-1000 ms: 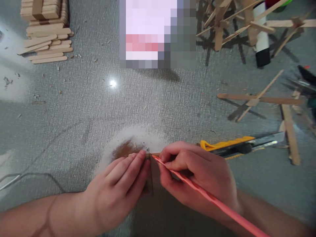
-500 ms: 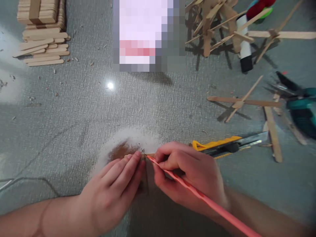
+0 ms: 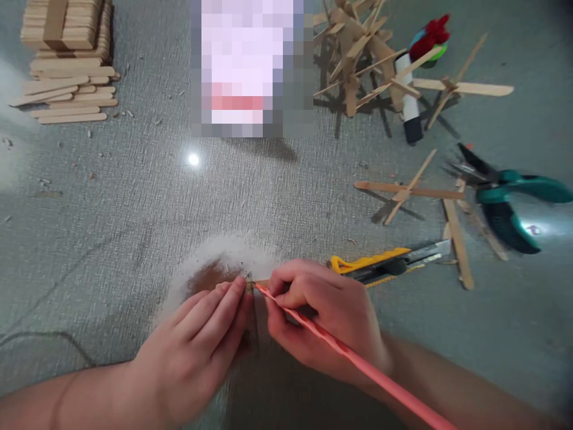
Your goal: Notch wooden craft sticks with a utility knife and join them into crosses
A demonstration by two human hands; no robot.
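Note:
My right hand [image 3: 331,319] is closed around a pink pencil [image 3: 373,371], its tip resting at a thin wooden craft stick [image 3: 263,282] low in the middle of the view. Fingers together, my left hand [image 3: 192,343] presses on the stick just left of the pencil tip; much of the stick is hidden under both hands. Beneath them lies a worn brown patch with a pale rim [image 3: 215,272]. Just beyond my right hand is a yellow and black utility knife [image 3: 385,264], its blade out.
Stacked craft sticks [image 3: 67,27] and loose ones [image 3: 71,98] lie at the far left. Pliers with teal handles [image 3: 496,191] are at the right, near crossed sticks [image 3: 405,192]. A jumble of joined sticks [image 3: 351,54] and a white tube [image 3: 408,98] lie behind. A blurred-out block [image 3: 242,60] covers the back middle.
The view has shifted, so the things on the table appear further left and more of the pliers shows. Both hands keep their hold, with the pencil tip still at the stick.

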